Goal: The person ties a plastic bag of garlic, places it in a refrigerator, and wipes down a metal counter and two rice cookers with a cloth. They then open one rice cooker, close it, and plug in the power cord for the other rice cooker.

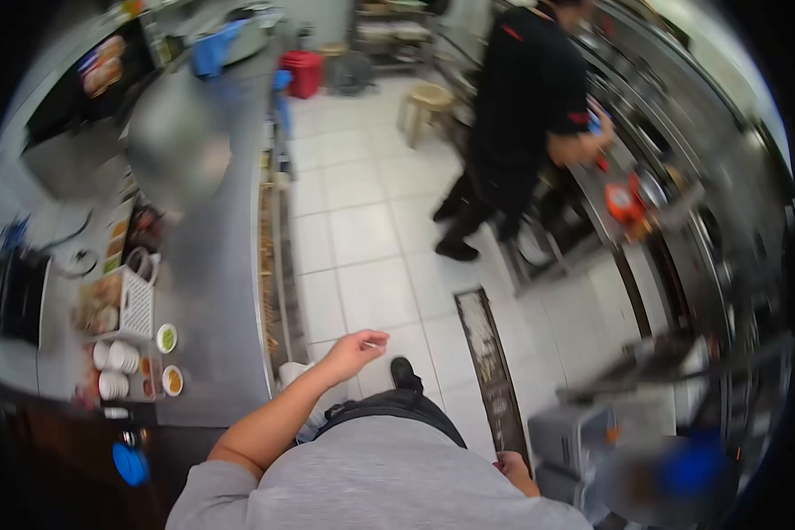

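Note:
My left hand (355, 351) hangs in front of my waist, above the white tiled floor. Its fingers are loosely bent, with a gap between thumb and fingers and nothing seen in it. Low at my right side, my right hand (512, 468) is partly covered by my body, so its fingers cannot be made out. Neither hand touches a work surface. Nearest the left hand is the steel counter (230, 291). On it stand a bowl of green food (166, 337) and a bowl of orange-yellow food (173, 381).
A co-worker in black (526, 97) stands at the cooking line on the right. White cups (113, 385) and a white basket (137, 305) sit on the left counter. A floor drain (486, 362) runs on my right. Farther off are a wooden stool (428, 97) and a red bin (302, 74).

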The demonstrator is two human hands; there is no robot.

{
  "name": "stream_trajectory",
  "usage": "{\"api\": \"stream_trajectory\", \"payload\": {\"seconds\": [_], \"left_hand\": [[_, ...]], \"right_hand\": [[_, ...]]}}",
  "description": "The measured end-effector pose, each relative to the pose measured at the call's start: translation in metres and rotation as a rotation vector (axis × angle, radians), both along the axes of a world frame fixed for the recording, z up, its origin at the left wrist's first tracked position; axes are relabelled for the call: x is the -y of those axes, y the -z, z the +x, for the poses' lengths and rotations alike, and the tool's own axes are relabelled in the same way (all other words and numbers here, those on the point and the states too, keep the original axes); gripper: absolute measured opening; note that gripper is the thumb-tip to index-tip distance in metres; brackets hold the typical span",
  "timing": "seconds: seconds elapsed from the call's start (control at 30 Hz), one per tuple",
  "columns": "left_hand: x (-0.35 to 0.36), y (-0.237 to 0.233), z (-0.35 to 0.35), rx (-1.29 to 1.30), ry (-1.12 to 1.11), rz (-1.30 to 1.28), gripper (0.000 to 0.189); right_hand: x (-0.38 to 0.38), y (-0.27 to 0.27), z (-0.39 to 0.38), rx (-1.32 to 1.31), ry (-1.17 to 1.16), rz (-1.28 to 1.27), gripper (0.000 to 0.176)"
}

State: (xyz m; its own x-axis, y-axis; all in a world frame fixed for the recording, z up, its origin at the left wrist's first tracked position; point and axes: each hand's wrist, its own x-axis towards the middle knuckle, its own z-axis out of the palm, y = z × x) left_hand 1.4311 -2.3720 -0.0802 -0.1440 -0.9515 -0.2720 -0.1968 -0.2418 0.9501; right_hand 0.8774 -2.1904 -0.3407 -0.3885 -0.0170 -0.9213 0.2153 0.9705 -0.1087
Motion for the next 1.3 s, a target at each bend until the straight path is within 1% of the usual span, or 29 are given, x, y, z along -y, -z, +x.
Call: {"api": "stream_trajectory", "payload": {"seconds": [0.03,0.07,0.1,0.17,0.2,0.23,0.27,0.33,0.43,0.5,0.57,0.6,0.63,0.67,0.7,0.73,0.8,0.83,0.87,0.93,1.0,1.03,1.07,1.1,1.17,1.2,1.23,1.27,1.3], "left_hand": [[0.006,0.002,0.009,-0.010,-0.018,0.036,0.032],[0.012,0.005,0.016,-0.025,-0.021,0.071,0.033],[0.021,0.008,0.028,-0.020,-0.070,0.057,0.033],[0.033,0.015,0.060,0.039,-0.209,0.193,0.034],[0.035,0.014,0.073,0.040,-0.248,0.185,0.034],[0.036,0.013,0.087,0.006,-0.377,0.238,0.036],[0.040,0.010,0.102,-0.030,-0.502,0.290,0.037],[0.045,0.000,0.125,-0.063,-0.610,0.274,0.038],[0.051,-0.012,0.154,-0.122,-0.795,0.243,0.039],[0.056,-0.014,0.183,-0.143,-0.900,0.219,0.040],[0.062,-0.016,0.226,-0.137,-1.056,0.248,0.046],[0.065,-0.022,0.252,-0.138,-1.066,0.241,0.046],[0.083,-0.030,0.296,-0.153,-1.126,0.243,0.050],[0.094,-0.037,0.325,-0.171,-1.176,0.241,0.054],[0.107,-0.035,0.355,-0.187,-1.172,0.233,0.054],[0.122,-0.028,0.385,-0.202,-1.216,0.202,0.057],[0.165,-0.031,0.433,-0.207,-1.252,0.161,0.064],[0.193,-0.031,0.464,-0.163,-1.293,0.155,0.064],[0.226,-0.023,0.495,-0.119,-1.332,0.150,0.065],[0.288,0.069,0.603,0.025,-1.265,0.105,0.071],[0.368,0.079,0.639,0.031,-1.277,0.201,0.070],[0.425,0.077,0.628,0.448,-1.381,0.493,0.068],[0.486,0.069,0.608,0.884,-1.440,0.772,0.066],[0.525,0.063,0.597,0.889,-1.427,0.756,0.066],[0.583,0.059,0.581,1.233,-1.200,0.342,0.066],[0.611,0.065,0.589,1.226,-1.195,0.329,0.066],[0.634,0.074,0.601,1.216,-1.062,0.166,0.070],[0.651,0.083,0.613,1.202,-0.927,0.014,0.074],[0.657,0.089,0.626,1.199,-0.924,0.023,0.074]], "right_hand": [[0.045,0.004,0.007,0.036,-0.154,-0.028,0.030],[0.096,-0.009,0.020,0.063,-0.281,-0.165,0.020],[0.151,0.000,0.022,0.110,-0.423,-0.271,0.009],[0.261,-0.002,0.047,0.041,-0.376,-0.393,0.007],[0.316,0.007,0.062,0.137,-0.347,-0.514,0.006],[0.366,0.026,0.074,0.239,-0.310,-0.630,0.006],[0.414,0.015,0.102,0.250,-0.340,-0.660,0.004],[0.505,-0.028,0.180,0.300,-0.412,-0.722,0.005],[0.580,-0.105,0.316,0.447,-0.564,-0.743,0.028],[0.609,-0.146,0.402,0.577,-0.724,-0.760,0.032],[0.635,-0.157,0.473,0.688,-0.975,-0.787,0.035],[0.642,-0.157,0.502,0.639,-1.114,-0.803,0.034],[0.660,-0.123,0.539,0.392,-1.630,-0.909,0.033],[0.667,-0.104,0.544,0.084,-2.026,-1.108,0.035],[0.669,-0.098,0.544,-0.013,-2.191,-0.971,0.039],[0.679,-0.054,0.527,-0.061,-2.307,-0.996,0.041],[0.682,-0.066,0.499,-0.056,-2.406,-0.624,0.037],[0.695,-0.028,0.472,-0.006,-2.473,-0.524,0.035],[0.707,-0.023,0.459,0.074,-2.467,-0.152,0.033],[0.707,-0.023,0.397,-0.103,-1.936,-0.221,0.033],[0.712,-0.012,0.325,-0.502,-2.606,-0.529,0.033],[0.709,-0.008,0.308,-0.592,-2.331,-0.255,0.030],[0.713,-0.004,0.291,-0.450,-2.113,-0.111,0.027],[0.709,0.010,0.271,-0.204,-1.408,0.077,0.024],[0.700,0.056,0.223,0.027,-0.768,0.233,0.021],[0.707,0.056,0.237,-0.093,-0.897,0.308,0.017],[0.706,0.034,0.267,-0.216,-1.028,0.389,0.015],[0.718,0.011,0.296,-0.234,-1.230,0.268,0.014],[0.751,-0.070,0.363,-0.255,-1.436,0.055,0.014]]}}
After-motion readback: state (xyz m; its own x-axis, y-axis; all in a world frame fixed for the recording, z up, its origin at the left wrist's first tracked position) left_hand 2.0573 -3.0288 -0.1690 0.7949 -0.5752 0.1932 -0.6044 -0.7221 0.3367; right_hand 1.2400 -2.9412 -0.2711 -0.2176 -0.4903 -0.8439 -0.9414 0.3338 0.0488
